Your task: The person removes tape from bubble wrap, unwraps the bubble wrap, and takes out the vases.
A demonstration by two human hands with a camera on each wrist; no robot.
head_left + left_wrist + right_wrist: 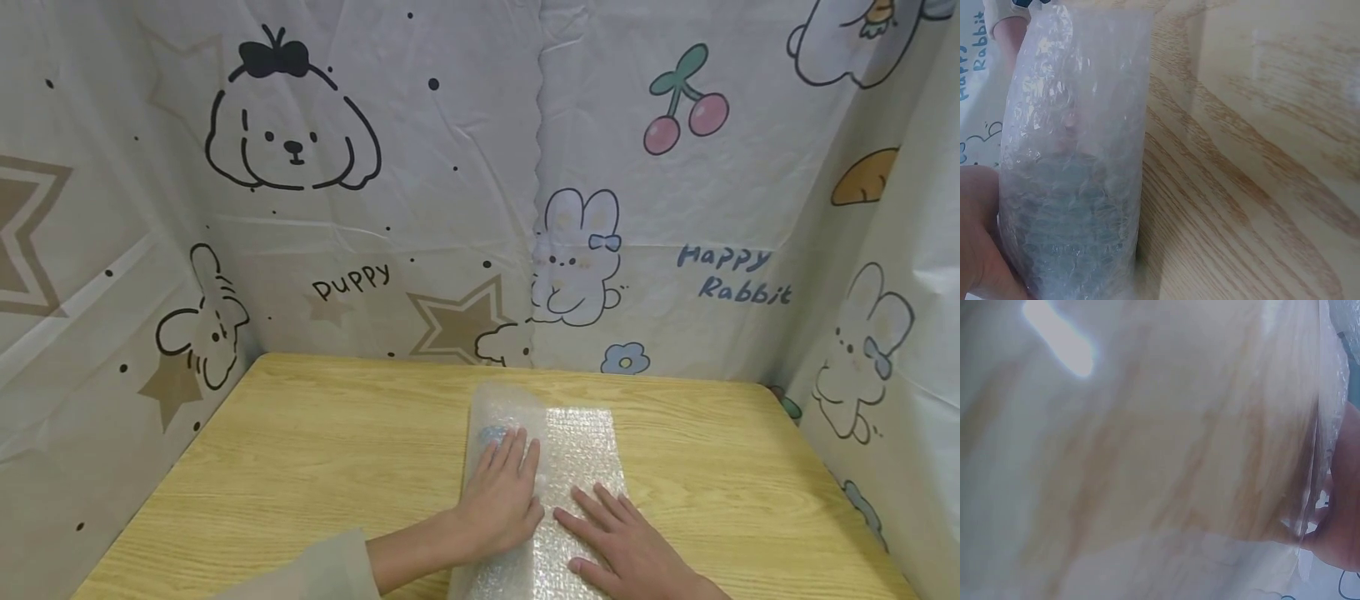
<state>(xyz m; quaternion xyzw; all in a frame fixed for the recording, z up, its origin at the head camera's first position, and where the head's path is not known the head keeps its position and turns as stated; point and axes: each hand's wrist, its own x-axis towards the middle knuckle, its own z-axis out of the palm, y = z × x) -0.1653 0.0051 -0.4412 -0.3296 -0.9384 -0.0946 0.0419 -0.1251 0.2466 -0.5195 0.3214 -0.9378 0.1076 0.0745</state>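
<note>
A sheet of clear bubble wrap (581, 446) lies lengthwise on the table, its left part folded over in a raised layer. My left hand (501, 500) rests on that folded part with fingers extended forward. A small blue patch shows through the wrap by its fingertips. Flat on the right part of the sheet lies my right hand (626, 542), fingers spread. In the left wrist view, a grey-green thing (1072, 212) shows dimly through the wrap; its kind cannot be made out. The right wrist view catches the wrap's edge beside the right hand (1341, 506).
The table (322, 442) has a yellow wood-grain top. Cloth curtains (450, 208) printed with cartoon animals hang behind it and at both sides. Table surface extends left and right of the wrap.
</note>
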